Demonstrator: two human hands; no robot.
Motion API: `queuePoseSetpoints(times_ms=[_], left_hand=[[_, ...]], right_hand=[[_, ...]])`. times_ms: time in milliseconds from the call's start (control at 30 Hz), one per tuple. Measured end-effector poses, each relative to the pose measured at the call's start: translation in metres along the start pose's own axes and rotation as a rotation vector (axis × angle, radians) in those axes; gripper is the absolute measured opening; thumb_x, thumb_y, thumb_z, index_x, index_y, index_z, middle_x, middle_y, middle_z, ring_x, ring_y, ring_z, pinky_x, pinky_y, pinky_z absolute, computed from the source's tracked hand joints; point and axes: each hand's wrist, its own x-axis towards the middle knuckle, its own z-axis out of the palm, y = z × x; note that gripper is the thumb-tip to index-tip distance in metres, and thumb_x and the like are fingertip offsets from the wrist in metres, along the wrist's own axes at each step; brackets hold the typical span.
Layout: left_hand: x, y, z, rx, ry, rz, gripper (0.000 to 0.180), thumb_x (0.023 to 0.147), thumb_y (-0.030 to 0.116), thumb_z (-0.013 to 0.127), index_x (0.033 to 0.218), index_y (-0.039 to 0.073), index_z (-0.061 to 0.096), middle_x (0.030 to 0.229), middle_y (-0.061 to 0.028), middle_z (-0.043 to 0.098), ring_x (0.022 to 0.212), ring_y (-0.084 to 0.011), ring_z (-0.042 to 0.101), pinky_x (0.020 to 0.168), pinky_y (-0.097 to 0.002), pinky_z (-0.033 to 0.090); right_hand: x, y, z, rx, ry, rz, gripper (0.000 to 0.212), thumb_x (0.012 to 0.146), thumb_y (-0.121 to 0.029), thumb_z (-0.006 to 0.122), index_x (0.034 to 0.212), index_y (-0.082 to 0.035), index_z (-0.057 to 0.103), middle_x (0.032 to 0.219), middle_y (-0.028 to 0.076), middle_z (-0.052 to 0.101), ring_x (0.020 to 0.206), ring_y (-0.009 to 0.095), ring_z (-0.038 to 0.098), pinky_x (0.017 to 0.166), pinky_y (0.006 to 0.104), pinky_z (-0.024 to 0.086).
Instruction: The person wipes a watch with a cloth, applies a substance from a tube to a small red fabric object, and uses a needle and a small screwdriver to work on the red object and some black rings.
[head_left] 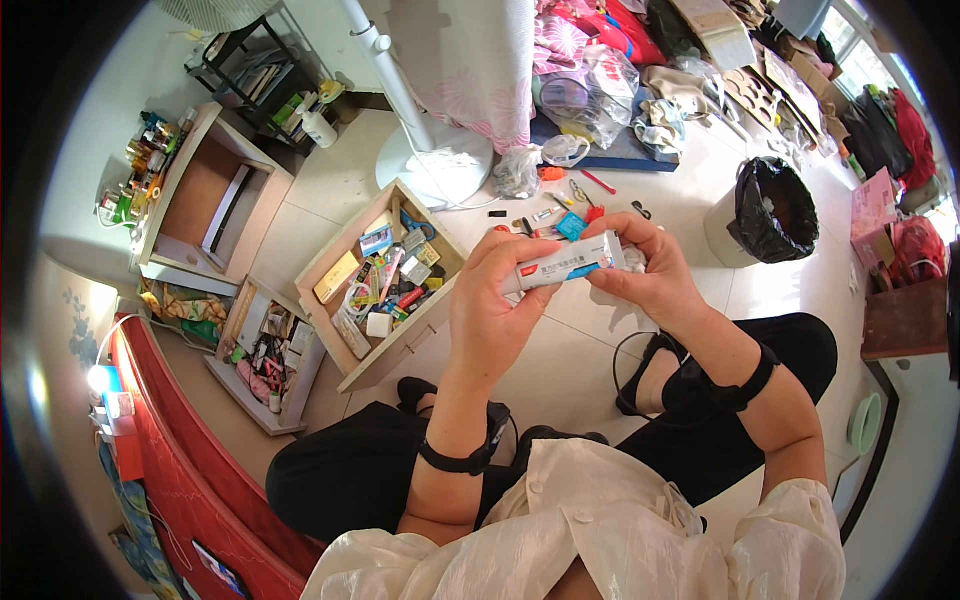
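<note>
Between my two hands is a white squeeze tube (562, 267) with red and blue print, held level above the floor. The fingers of my left hand (497, 305) wrap its left end. At the other end, my right hand (655, 270) pinches the tube between thumb and fingers. Something white and crumpled shows just below the right fingers; I cannot tell what it is. Left of the hands, a pulled-out wooden drawer (398, 352) stands on the floor, full of small boxes, tubes and blue-handled scissors (422, 228).
Small items, among them a blue packet (571, 226) and a red stick (598, 181), lie on the floor beyond my hands. A black-lined bin (735, 225) stands right. Left are an open cabinet (205, 195), a second drawer (300, 400) and a white stand base (440, 165).
</note>
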Motion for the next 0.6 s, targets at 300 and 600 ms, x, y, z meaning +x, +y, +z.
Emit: queuePoseSetpoints(times_ms=[300,600], left_hand=[[0.002,0.001,0.000,-0.006,0.009,0.052,0.029,0.068,-0.002,0.066,0.095,0.005,0.061,0.088,-0.0069,0.056,0.080,-0.0201,0.056,0.071,-0.0272,0.045],[0.002,0.000,-0.003,0.119,-0.061,0.070,0.034,0.068,-0.005,0.064,0.100,0.005,0.062,0.093,-0.0079,0.059,0.083,-0.0213,0.058,0.075,-0.0273,0.045]], right_hand=[[0.000,0.000,0.002,0.024,0.010,0.000,0.035,0.073,-0.004,0.069,0.105,-0.003,0.054,0.094,0.000,0.056,0.082,0.005,0.051,0.069,0.0191,0.043],[0.002,0.007,-0.004,0.168,0.184,0.158,0.019,0.082,-0.020,0.064,0.093,-0.005,0.058,0.076,-0.003,0.055,0.064,0.003,0.048,0.056,0.0175,0.039]])
